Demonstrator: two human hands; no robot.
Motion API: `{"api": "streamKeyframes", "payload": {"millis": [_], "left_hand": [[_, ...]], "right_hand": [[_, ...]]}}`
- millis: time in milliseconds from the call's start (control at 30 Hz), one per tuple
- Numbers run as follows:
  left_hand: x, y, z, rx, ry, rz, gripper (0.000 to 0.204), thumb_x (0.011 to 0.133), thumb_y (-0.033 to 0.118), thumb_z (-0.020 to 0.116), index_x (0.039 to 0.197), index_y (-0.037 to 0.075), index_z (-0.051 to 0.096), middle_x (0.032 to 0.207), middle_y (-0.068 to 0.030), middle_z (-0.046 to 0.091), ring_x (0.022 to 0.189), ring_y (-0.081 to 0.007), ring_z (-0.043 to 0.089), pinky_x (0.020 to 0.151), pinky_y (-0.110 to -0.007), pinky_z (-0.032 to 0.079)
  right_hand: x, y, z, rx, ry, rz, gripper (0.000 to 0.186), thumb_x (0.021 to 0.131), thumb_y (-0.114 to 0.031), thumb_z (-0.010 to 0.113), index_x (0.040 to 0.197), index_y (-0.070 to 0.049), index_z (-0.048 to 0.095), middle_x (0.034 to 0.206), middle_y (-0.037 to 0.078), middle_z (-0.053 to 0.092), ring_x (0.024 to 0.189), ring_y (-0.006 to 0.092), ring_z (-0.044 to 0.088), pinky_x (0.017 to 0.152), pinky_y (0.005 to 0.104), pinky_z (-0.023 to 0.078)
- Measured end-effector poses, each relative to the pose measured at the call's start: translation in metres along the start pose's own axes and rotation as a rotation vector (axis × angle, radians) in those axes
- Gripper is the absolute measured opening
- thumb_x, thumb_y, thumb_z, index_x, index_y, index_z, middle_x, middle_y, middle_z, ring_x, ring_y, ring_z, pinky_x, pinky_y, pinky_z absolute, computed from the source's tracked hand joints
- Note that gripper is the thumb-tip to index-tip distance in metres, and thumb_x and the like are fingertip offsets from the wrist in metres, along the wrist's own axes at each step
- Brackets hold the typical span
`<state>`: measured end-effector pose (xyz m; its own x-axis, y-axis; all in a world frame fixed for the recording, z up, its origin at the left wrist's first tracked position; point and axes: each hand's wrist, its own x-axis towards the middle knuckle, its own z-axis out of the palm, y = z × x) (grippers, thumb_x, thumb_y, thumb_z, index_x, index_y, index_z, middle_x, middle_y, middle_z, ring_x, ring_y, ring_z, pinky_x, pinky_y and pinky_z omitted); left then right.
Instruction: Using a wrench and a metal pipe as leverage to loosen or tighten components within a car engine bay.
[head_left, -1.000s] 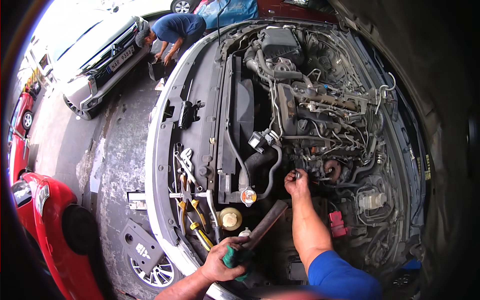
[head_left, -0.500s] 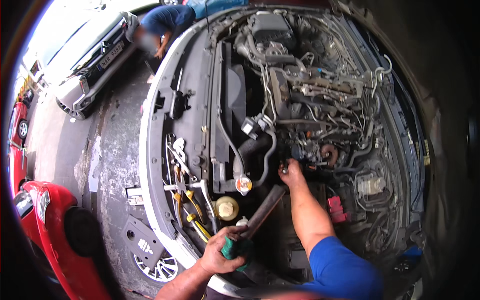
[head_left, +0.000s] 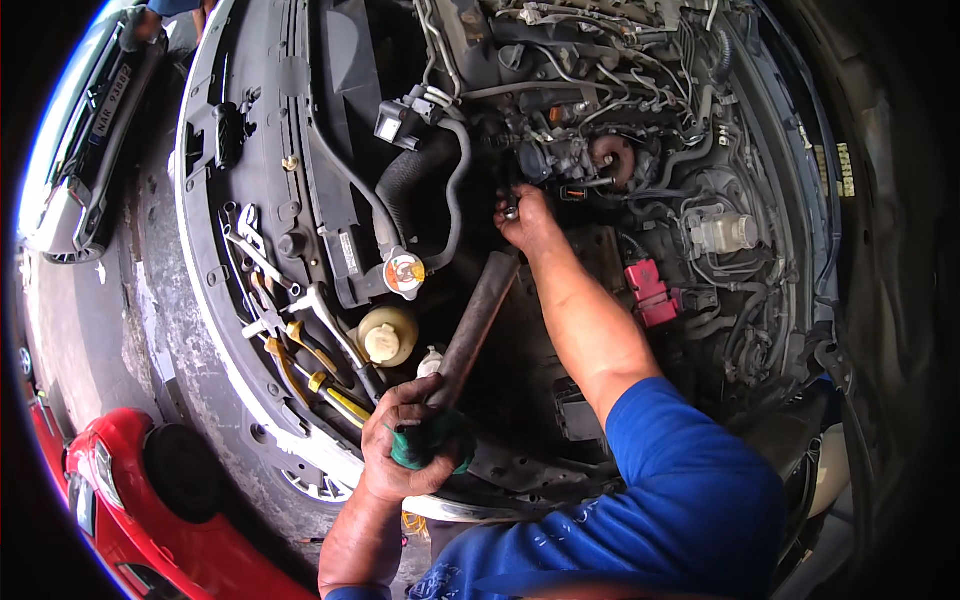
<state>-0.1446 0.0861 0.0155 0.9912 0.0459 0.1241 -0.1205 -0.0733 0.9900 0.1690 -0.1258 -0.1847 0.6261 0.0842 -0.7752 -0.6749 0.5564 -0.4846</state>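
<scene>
My left hand (head_left: 400,445) is wrapped round the lower end of a long dull metal pipe (head_left: 478,315), with a green cloth (head_left: 425,448) bunched between palm and pipe. The pipe slants up and right across the front of the engine bay, its far end just short of my right hand (head_left: 527,220). That hand is closed, low beside the engine (head_left: 560,100). A small shiny metal tool end (head_left: 511,213) shows at its fingers; the rest of the tool is hidden in shadow.
Several wrenches and pliers, with a hammer (head_left: 268,320), lie along the front panel. Close by are the radiator cap (head_left: 404,272) and a yellowed reservoir (head_left: 387,337). A red terminal cover (head_left: 652,292) sits right of my forearm. A red car (head_left: 130,440) stands left.
The view has shifted, so the engine bay and tools sit higher and further left. Both hands keep their holds, and the pipe appears steeper.
</scene>
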Motion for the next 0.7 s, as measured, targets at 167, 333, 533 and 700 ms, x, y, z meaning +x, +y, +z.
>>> {"api": "streamKeyframes", "payload": {"millis": [167,333,533,700], "left_hand": [[0.001,-0.003,-0.001,0.052,-0.018,0.064,0.044,0.063,0.006,0.083,0.101,0.005,0.06,0.125,-0.0261,0.065,0.112,-0.0371,0.069,0.095,-0.043,0.055],[0.007,0.002,0.002,0.064,-0.029,0.039,0.043,0.064,0.005,0.082,0.101,0.005,0.06,0.124,-0.0253,0.066,0.111,-0.0366,0.069,0.094,-0.043,0.055],[0.01,0.004,0.0,0.097,-0.028,0.062,0.043,0.064,0.006,0.082,0.102,0.004,0.061,0.124,-0.0252,0.065,0.11,-0.0367,0.07,0.093,-0.042,0.056],[0.023,0.017,-0.007,0.229,-0.046,0.082,0.047,0.062,0.007,0.083,0.104,0.004,0.062,0.124,-0.0261,0.065,0.109,-0.0382,0.07,0.09,-0.042,0.057]], "right_hand": [[-0.004,0.005,0.019,0.069,0.101,-0.013,0.009,0.095,-0.02,0.051,0.091,-0.011,0.053,0.081,0.006,0.06,0.063,0.0176,0.051,0.055,0.0347,0.041],[0.008,-0.001,0.019,0.047,0.064,-0.034,0.009,0.097,-0.018,0.052,0.098,-0.01,0.055,0.082,0.007,0.061,0.064,0.018,0.056,0.054,0.0347,0.046],[0.017,-0.007,0.023,0.065,-0.033,-0.081,0.007,0.097,-0.008,0.055,0.103,-0.004,0.057,0.086,0.008,0.064,0.069,0.0201,0.063,0.059,0.0333,0.053],[0.013,-0.001,0.028,-0.053,0.015,-0.117,0.006,0.098,-0.011,0.056,0.102,-0.007,0.06,0.089,0.007,0.063,0.071,0.0186,0.062,0.053,0.0329,0.054]]}}
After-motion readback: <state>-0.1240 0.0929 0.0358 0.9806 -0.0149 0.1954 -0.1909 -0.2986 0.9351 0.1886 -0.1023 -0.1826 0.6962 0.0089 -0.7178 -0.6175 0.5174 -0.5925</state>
